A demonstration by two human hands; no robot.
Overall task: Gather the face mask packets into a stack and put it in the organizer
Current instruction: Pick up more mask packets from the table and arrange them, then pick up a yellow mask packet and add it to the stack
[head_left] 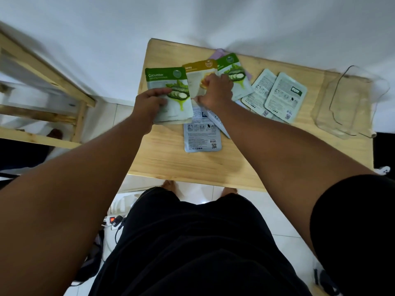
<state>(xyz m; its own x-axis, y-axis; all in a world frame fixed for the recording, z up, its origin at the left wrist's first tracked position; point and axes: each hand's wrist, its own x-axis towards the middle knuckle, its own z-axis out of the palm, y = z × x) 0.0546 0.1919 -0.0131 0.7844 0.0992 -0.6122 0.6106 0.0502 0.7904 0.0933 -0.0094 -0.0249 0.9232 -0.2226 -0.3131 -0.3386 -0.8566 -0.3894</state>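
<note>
Small pale wooden table (pixel 171 159), pushed against a white wall (pixel 192 18); white tiled floor (pixel 267 212) beneath.

Left hand (pixel 149 103): closed on a small stack topped by a Cucumber packet (pixel 171 90), held above the table's left edge.

Right hand (pixel 215 92): fingers curled down onto a Honey packet (pixel 198 75); whether it grips cannot be told.

Loose packets: a second green packet (pixel 239 77) behind the right hand, a face-down packet (pixel 201 135) in front, two face-down packets (pixel 277 95) to the right.

Clear organizer (pixel 350 99): at the table's right end, well apart from the packets.

Wooden frame (pixel 42 82), left of table.
</note>
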